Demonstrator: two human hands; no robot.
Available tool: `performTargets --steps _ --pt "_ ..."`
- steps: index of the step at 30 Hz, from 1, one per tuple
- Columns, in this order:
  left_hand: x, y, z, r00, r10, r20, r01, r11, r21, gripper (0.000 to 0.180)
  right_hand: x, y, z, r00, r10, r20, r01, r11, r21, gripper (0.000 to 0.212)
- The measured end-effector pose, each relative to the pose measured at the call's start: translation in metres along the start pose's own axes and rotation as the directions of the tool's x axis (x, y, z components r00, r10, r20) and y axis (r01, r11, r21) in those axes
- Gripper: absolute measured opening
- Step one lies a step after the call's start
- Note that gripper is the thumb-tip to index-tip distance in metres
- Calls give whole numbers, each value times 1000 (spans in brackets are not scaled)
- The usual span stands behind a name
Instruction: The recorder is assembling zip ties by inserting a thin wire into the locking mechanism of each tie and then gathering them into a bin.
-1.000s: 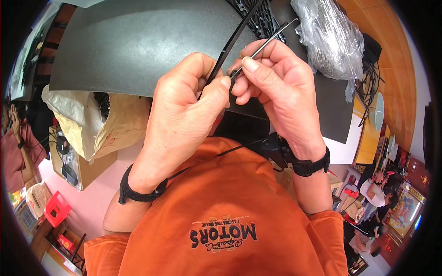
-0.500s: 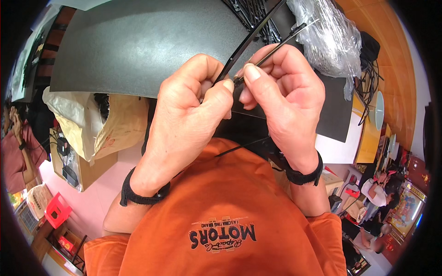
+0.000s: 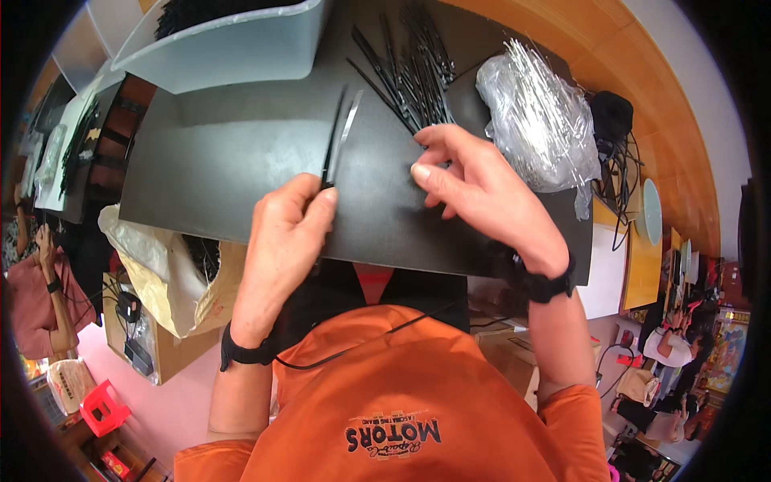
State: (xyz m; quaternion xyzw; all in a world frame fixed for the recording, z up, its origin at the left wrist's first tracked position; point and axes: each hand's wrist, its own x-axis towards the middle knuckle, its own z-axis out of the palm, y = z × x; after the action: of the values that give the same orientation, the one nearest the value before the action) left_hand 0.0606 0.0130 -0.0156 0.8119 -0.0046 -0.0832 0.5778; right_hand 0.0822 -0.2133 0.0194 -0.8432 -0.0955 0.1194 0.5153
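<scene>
My left hand is closed, thumb against fingers, around the lower end of a long thin black strip. Beside that strip, a narrow shiny silver strip rises from the same grip, and the two spread slightly apart at the top. My right hand hovers over the dark table with its fingers bent and apart, nothing visible in them. Just beyond its fingertips lies a loose pile of black strips; whether the fingertips touch it I cannot tell. Each wrist wears a black band.
A clear plastic bag of thin silver strips lies right of the pile. A translucent bin stands at the far left of the dark table. Below the table's left edge is an open paper bag. Cables hang at right.
My hands have parted. The left moved a little down and left with the strips; the right opened, let go of the strip it pinched, and stands near the pile. The view has shifted, showing the bin.
</scene>
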Motion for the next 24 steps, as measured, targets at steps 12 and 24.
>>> performTargets --steps 12,24 --pt "14 -10 -23 940 248 -234 -84 834 545 20 64 5 7 945 -315 92 248 501 -829 14" --pt "3 10 34 987 3 159 32 975 -218 26 36 -9 -9 988 151 11 -142 948 -286 22"
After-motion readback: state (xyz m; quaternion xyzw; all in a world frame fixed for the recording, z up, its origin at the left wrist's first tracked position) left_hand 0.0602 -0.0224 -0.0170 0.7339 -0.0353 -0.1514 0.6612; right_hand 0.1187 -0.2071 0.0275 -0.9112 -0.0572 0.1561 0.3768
